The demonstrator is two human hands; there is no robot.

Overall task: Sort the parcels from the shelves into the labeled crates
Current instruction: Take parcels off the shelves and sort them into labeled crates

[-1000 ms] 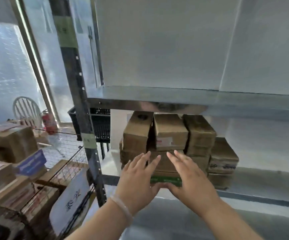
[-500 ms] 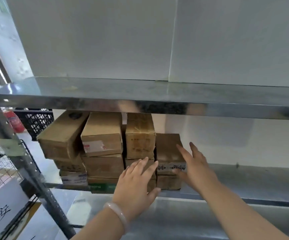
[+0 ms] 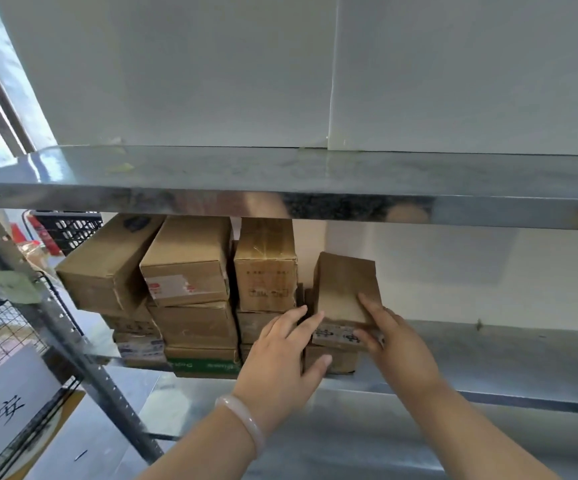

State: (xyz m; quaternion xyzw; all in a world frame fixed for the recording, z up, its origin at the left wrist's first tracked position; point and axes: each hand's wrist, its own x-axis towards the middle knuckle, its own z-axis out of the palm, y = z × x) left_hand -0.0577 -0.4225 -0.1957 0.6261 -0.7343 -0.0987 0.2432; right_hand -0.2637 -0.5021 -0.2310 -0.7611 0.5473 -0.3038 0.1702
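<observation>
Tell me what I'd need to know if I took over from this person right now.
Right hand: pinches the small cardboard box, tilted atop the rightmost stack on the shelf.
Left hand: straight fingers at that box's left edge.
Other parcels stand stacked to the left; a wire crate with a sign is lower left.
Done: box gripped, not yet off the shelf.
Left: lift it out, match it to a crate, then sort the rest.
</observation>
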